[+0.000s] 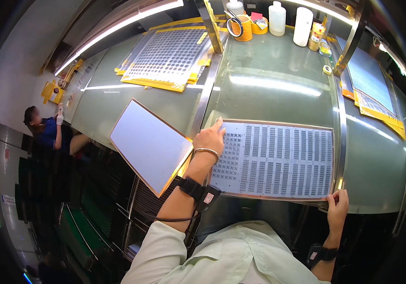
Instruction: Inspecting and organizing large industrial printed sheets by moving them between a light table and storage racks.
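A flat rectangular panel [288, 161] lies in front of me on the greenish table, with rows of small dark marks on a pale blue-grey face and a thin copper-coloured border. My left hand [210, 137] is closed at its far left corner, fingertips on the edge; the underside of that grip is hidden. At the near right corner, my right hand [338, 206] pinches the panel between thumb and bent fingers. Left of my left forearm is a second panel [148, 144], plain pale blue with a copper-coloured rim, set at an angle and jutting past the table's front edge.
Yellow-edged sheets with dark dots [165, 57] lie at the far left; more yellow-edged sheets [378, 94] lie at the right. Tape rolls [243, 28], a white bottle [277, 19] and a jar [315, 37] stand at the back. Metal posts [210, 23] rise there. Another person [54, 130] sits far left.
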### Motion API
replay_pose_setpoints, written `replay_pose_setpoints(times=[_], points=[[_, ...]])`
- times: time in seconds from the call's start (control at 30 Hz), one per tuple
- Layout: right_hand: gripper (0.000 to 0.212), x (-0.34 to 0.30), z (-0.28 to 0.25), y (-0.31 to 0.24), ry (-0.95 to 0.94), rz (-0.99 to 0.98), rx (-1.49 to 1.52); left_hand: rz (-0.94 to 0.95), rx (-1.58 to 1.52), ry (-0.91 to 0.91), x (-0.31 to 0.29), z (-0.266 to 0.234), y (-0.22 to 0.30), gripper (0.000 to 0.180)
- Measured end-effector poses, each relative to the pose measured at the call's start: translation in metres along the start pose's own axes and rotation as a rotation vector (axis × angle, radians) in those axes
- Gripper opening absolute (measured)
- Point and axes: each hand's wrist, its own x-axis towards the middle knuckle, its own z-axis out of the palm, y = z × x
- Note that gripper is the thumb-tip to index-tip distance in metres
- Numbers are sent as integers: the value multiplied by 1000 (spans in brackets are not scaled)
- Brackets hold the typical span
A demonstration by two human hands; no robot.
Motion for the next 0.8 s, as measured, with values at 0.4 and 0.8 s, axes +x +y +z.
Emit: replay_pose_setpoints(times=[0.4,0.8], points=[[16,-1,-5,2,8,-30,6,19,30,-11,-2,-5,4,40],[15,3,1,-5,83,-28,-75,173,383,194,-8,16,-9,44]])
